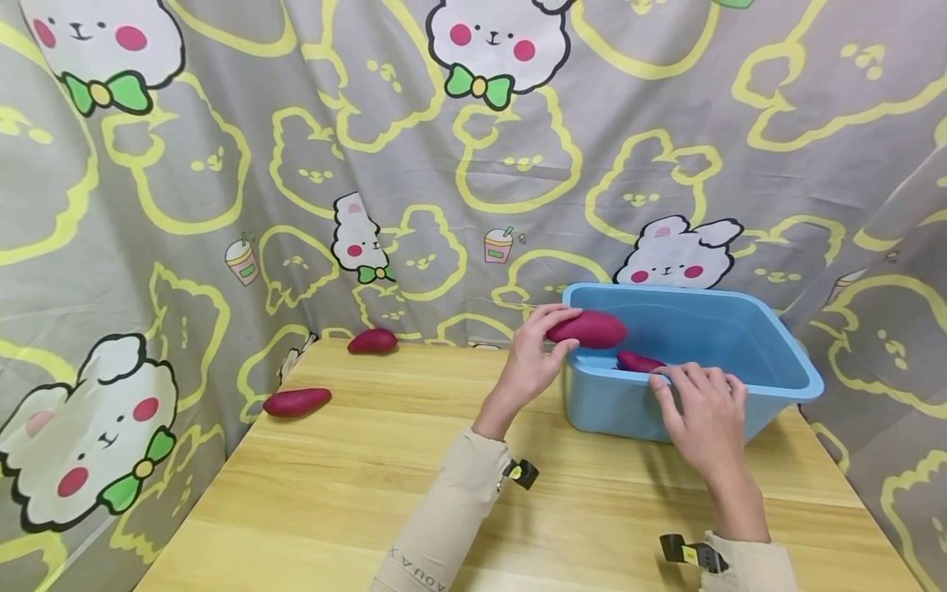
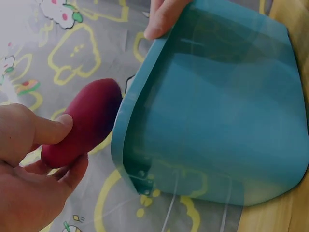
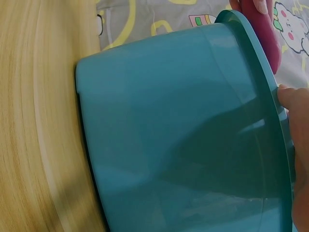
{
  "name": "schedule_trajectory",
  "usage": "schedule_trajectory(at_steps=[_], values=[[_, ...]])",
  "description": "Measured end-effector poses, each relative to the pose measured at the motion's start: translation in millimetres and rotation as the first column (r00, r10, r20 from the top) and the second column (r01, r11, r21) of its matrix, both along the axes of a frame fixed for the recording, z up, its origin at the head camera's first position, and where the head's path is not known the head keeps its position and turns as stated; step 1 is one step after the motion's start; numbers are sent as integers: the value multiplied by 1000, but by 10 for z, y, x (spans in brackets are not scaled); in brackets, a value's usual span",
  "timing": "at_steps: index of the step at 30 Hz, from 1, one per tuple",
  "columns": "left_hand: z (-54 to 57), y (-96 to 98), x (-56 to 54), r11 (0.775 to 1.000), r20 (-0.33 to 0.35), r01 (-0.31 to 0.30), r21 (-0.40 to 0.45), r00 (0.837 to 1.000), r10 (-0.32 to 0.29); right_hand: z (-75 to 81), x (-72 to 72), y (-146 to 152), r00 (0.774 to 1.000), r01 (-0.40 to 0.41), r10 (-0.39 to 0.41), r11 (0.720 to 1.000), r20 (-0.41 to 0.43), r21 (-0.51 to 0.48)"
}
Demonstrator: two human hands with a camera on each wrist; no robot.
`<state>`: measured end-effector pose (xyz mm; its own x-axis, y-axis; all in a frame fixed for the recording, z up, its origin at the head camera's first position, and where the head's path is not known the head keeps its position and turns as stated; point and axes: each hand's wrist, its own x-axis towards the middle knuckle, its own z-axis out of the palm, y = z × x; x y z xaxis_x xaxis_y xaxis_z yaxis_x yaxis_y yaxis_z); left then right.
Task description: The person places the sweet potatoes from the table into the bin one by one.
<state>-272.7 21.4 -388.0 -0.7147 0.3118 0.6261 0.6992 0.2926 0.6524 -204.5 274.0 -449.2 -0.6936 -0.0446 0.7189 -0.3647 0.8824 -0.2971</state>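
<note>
Nearest the head camera: two beige sleeves (image 1: 455,501), at 6 o'clock and between 4 and 5 o'clock of the view. Print on the left sleeve (image 1: 417,569) is creased; A, O, U and X seem legible, the full word not.

Left hand (image 1: 534,352): thumb and fingers clamped on a purple sweet potato (image 1: 592,330), held at the tub's 9 o'clock rim; cannot tell whether it touches. Skin deep magenta-red, smooth, nearly matte; body plump at the middle, narrowing towards the ends, one flank dark in shadow.

Right hand (image 1: 703,415): clamped on the near rim of a blue plastic tub (image 1: 614,411), thumb outside, fingers bent over.

Count, sweet potatoes: 4 visible. One held. One inside the tub (image 1: 638,362), at 4 o'clock from the held one, partly hidden by the rim. Two on the wood-grain table (image 1: 333,493), towards 8 o'clock: a shorter one (image 1: 373,341) by the back edge and a slimmer one (image 1: 297,402) at 8 o'clock from it, well apart from the tub.

Tubs: 1. Black wrist straps (image 1: 695,554): 2, yellow labels, lettering too small to read.

Grey curtain (image 1: 414,181): yellow outlines, white rabbits, green bows.
</note>
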Motion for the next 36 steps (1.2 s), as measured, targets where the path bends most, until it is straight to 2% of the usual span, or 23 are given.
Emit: schedule_trajectory(at_steps=[6,11,19,24,27,36], values=[[-36,47,-17,999,-21,26,43,999,-26,-24,-15,-5,1000,-6,6,1000,-3,0],[-61,89,-25,998,-11,14,54,1000,-14,-29,-14,-4,1000,-4,4,1000,-14,-4],[-98,186,-4,1000,35,22,-12,999,-21,-40,-8,2,1000,8,-8,1000,-12,-4],[-115,232,9,998,39,11,-69,999,-8,-52,-10,-2,1000,13,-13,1000,-7,0],[-110,250,18,997,45,11,-74,999,-8,-36,-16,-9,1000,6,-6,1000,-8,1],[-125,285,37,993,148,97,-66,985,-86,-16,-13,-2,1000,6,-6,1000,6,-1]])
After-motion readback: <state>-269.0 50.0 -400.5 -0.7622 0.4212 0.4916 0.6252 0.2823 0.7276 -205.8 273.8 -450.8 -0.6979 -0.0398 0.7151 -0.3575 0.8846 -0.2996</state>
